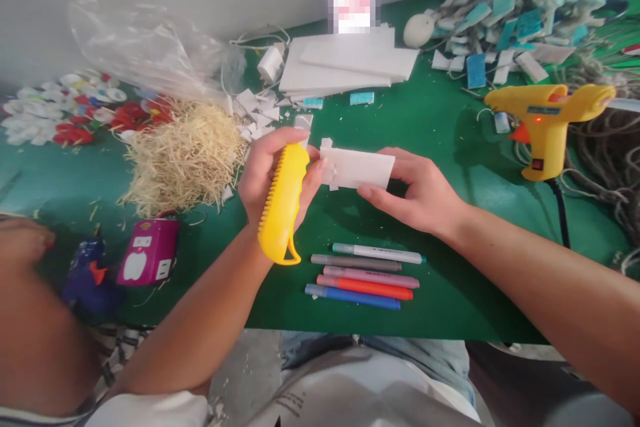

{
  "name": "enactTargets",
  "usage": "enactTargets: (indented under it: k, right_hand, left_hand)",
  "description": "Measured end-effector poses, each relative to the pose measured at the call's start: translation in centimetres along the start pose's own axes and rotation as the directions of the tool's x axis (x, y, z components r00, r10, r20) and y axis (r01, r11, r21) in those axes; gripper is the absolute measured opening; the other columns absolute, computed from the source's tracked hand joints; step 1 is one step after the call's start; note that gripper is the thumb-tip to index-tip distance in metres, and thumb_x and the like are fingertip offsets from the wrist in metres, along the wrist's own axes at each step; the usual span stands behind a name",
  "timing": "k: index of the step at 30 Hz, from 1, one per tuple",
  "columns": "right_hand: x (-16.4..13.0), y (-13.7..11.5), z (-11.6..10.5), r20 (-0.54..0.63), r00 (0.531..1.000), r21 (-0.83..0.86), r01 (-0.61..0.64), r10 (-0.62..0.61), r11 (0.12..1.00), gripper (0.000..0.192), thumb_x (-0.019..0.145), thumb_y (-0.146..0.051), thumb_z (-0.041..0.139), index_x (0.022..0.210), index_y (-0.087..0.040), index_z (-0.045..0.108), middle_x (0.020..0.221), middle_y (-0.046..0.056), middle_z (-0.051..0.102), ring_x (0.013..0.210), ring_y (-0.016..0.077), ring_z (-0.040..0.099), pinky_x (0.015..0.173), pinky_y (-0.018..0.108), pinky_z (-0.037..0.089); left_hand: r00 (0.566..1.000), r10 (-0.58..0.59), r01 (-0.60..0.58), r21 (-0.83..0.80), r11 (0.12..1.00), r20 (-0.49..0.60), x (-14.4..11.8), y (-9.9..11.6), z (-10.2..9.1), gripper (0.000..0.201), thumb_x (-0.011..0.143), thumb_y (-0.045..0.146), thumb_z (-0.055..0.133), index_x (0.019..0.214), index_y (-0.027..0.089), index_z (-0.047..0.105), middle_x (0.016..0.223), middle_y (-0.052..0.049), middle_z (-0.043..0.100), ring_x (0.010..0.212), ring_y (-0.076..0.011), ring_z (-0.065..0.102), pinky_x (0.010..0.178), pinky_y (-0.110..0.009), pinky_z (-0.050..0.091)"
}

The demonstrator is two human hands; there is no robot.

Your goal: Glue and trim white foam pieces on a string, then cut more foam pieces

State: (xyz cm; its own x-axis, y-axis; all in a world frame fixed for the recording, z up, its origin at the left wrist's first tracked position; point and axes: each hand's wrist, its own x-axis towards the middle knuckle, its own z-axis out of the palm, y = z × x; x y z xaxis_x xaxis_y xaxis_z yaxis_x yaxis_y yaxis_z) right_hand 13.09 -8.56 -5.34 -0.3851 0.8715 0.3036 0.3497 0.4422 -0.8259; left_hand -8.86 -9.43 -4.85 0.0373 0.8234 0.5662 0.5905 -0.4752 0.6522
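Observation:
My left hand (257,177) is wrapped round a yellow utility knife (285,207), its ridged handle slanting down toward me and its metal blade (304,122) pointing away. Fingertips of that hand also touch the left end of a small white foam board piece (357,168). My right hand (417,190) pinches the same piece near its right end, thumb along the lower edge. Narrow white strips stick out above and below the piece at its left end. Several capped markers (365,290) lie side by side below my hands.
A yellow glue gun (547,120) with a lit red light stands at right. White sheets (345,63) and foam scraps (520,7) lie behind. Straw (185,153), a magenta box (149,251) and a blue glue gun (90,270) are at left, beside another person's hand (25,240).

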Motion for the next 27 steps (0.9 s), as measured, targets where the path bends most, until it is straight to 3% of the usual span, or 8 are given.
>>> enactTargets:
  k: [4, 7, 11, 14, 17, 22, 25, 27]
  right_hand:
    - [-0.1, -0.8, 0.1, -0.028, 0.984, 0.126, -0.173, 0.178, 0.977, 0.039, 0.089, -0.056, 0.071, 0.097, -0.019, 0.078, 0.079, 0.004, 0.070, 0.073, 0.0192, 0.060, 0.066, 0.032, 0.048]
    - [-0.2, -1.0, 0.1, -0.054, 0.973, 0.102, -0.217, 0.223, 0.971, 0.046, 0.091, -0.064, 0.066, 0.082, -0.019, 0.074, 0.068, 0.002, 0.061, 0.064, 0.0161, 0.051, 0.059, 0.031, 0.041]
    - [-0.3, -0.6, 0.2, -0.084, 0.986, 0.001, -0.143, 0.143, 0.990, 0.047, 0.096, -0.055, 0.061, 0.064, -0.021, 0.057, 0.061, -0.001, 0.049, 0.059, 0.0131, 0.043, 0.056, 0.030, 0.035]
    - [-0.3, -0.3, 0.2, -0.074, 0.995, -0.027, -0.070, 0.068, 0.997, 0.045, 0.098, -0.049, 0.059, 0.064, -0.022, 0.051, 0.061, -0.002, 0.047, 0.058, 0.0120, 0.042, 0.057, 0.029, 0.034]
    - [-0.3, -0.2, 0.2, -0.069, 0.996, -0.033, -0.056, 0.053, 0.998, 0.042, 0.099, -0.044, 0.058, 0.065, -0.021, 0.050, 0.062, -0.002, 0.049, 0.058, 0.0109, 0.043, 0.056, 0.028, 0.033]
    - [-0.2, -0.2, 0.2, -0.069, 0.997, -0.042, -0.027, 0.024, 0.999, 0.038, 0.099, -0.038, 0.057, 0.065, -0.021, 0.050, 0.061, -0.003, 0.048, 0.057, 0.0101, 0.043, 0.056, 0.027, 0.033]
    - [-0.2, -0.2, 0.2, -0.067, 0.998, -0.043, -0.016, 0.013, 0.999, 0.037, 0.098, -0.037, 0.058, 0.065, -0.021, 0.051, 0.062, -0.002, 0.050, 0.057, 0.0103, 0.044, 0.056, 0.027, 0.034]
    - [-0.3, -0.2, 0.2, -0.064, 0.997, -0.046, -0.036, 0.033, 0.998, 0.038, 0.098, -0.038, 0.057, 0.065, -0.021, 0.052, 0.062, -0.002, 0.050, 0.057, 0.0102, 0.044, 0.055, 0.027, 0.034]
  left_hand:
    - [1.000, -0.009, 0.010, -0.064, 0.998, 0.015, 0.1, 0.2, 0.2, 0.029, 0.098, 0.044, 0.073, 0.119, 0.031, 0.059, 0.100, -0.001, 0.075, 0.077, -0.0160, 0.076, 0.069, -0.034, 0.068]
    - [0.999, 0.047, -0.046, -0.092, 0.995, 0.003, 0.2, 0.1, 0.4, 0.025, 0.098, 0.039, 0.073, 0.117, 0.030, 0.060, 0.093, 0.002, 0.074, 0.075, -0.0127, 0.074, 0.068, -0.030, 0.067]
    - [0.978, 0.207, -0.206, -0.070, 0.976, 0.007, 0.3, -0.1, 0.5, 0.029, 0.093, 0.024, 0.078, 0.118, 0.029, 0.063, 0.095, 0.002, 0.075, 0.076, -0.0117, 0.074, 0.069, -0.028, 0.067]
    - [0.974, 0.213, -0.206, -0.090, 0.974, 0.082, 0.0, -0.4, 0.5, 0.036, 0.093, 0.023, 0.078, 0.124, 0.030, 0.062, 0.101, -0.001, 0.077, 0.080, -0.0162, 0.077, 0.074, -0.033, 0.069]
    - [0.964, 0.260, -0.255, -0.103, 0.962, 0.047, 0.0, -0.7, 0.7, 0.035, 0.091, 0.028, 0.080, 0.122, 0.030, 0.063, 0.098, -0.001, 0.077, 0.078, -0.0183, 0.077, 0.071, -0.034, 0.069]
    - [0.981, 0.193, -0.192, -0.112, 0.975, -0.003, 0.2, -1.0, 0.8, 0.039, 0.086, 0.033, 0.085, 0.120, 0.028, 0.065, 0.100, -0.001, 0.078, 0.081, -0.0191, 0.078, 0.071, -0.033, 0.069]
    - [0.986, 0.166, -0.163, -0.099, 0.982, 0.019, 0.3, -1.0, 0.8, 0.031, 0.090, 0.029, 0.080, 0.119, 0.029, 0.067, 0.101, -0.002, 0.079, 0.085, -0.0204, 0.079, 0.077, -0.037, 0.069]
    - [0.988, 0.155, -0.153, -0.072, 0.986, 0.018, 0.2, -1.0, 0.8, 0.027, 0.092, 0.029, 0.078, 0.116, 0.030, 0.068, 0.101, -0.001, 0.079, 0.081, -0.0197, 0.077, 0.072, -0.037, 0.068]
